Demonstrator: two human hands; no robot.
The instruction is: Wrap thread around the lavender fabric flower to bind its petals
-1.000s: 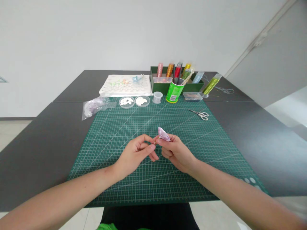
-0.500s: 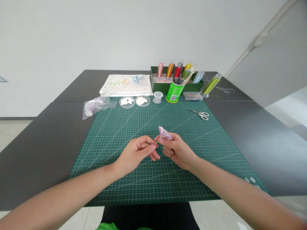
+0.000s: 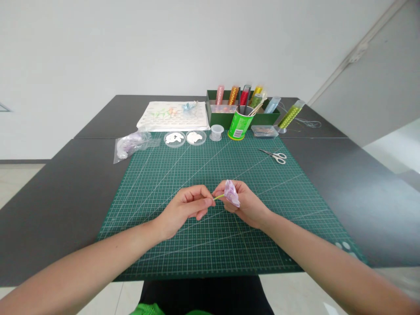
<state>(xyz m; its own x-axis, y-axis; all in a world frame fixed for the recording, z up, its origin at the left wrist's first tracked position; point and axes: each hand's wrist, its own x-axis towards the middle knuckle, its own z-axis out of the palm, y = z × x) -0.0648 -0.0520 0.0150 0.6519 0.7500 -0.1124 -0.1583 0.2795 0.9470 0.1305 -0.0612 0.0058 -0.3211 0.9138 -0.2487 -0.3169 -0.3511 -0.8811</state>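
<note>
A pale purple artificial flower [image 3: 232, 193] on a thin yellow-green stem is held over the green cutting mat [image 3: 183, 168]. My left hand [image 3: 188, 205] pinches the stem's lower end between thumb and fingertips, the other fingers curled in. My right hand [image 3: 247, 203] is closed at the flower's base, its fingertips behind the upper stem. The blossom faces right and covers my right thumb, so the exact grip there is partly hidden. A faint thin line on the mat below the right hand may be a thread or a mat marking.
White-handled scissors [image 3: 277, 156] lie right of centre. Behind stand two shallow dishes of white pieces [image 3: 174, 139], a stack of clear round containers [image 3: 216, 132], a green can [image 3: 241, 124] with tools and a green box [image 3: 223, 119] of spools. A plastic bag [image 3: 131, 144] lies left.
The flower has tipped from pointing up to facing right, and now sits in front of my right hand. Its stem lies nearly level. My left hand's lower fingers have curled in.
</note>
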